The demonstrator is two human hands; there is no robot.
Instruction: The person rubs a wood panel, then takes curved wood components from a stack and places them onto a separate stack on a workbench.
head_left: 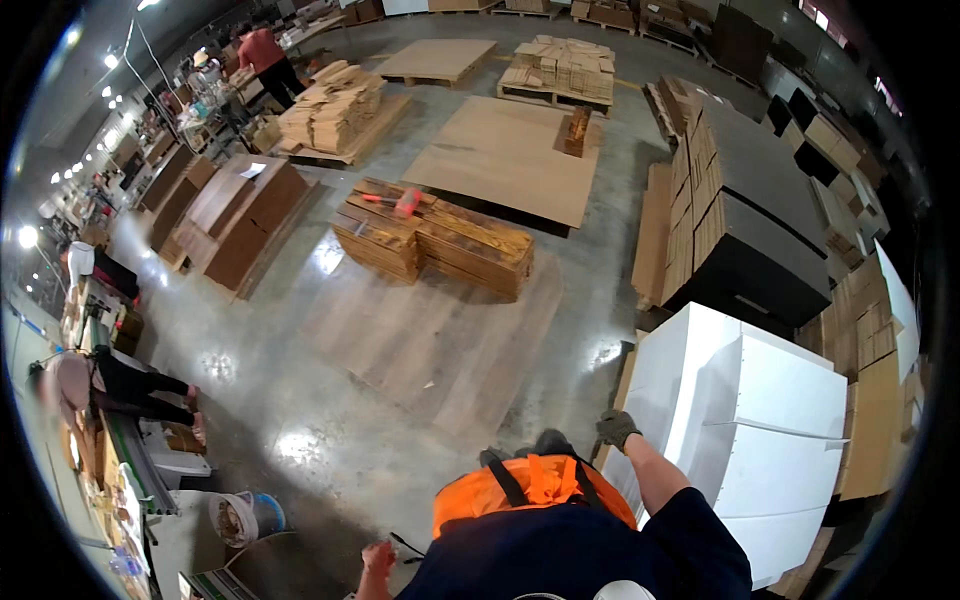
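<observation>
My right hand, in a dark grey-green glove, hangs beside a stack of white panels. Its fingers look loosely apart, with nothing visible in them. Low in the view, my left hand is at my left side, looks bare and is small and smeared, so its fingers cannot be made out. A thin black strap or cord shows close to it; whether the hand touches it I cannot tell. An orange apron or bag with black straps covers my front.
Ahead, brown wood-grain boards carry a red tool and stand on a flat panel. Beyond lies a large tan sheet. Dark panels stand at right. A bucket and a bending person are at left.
</observation>
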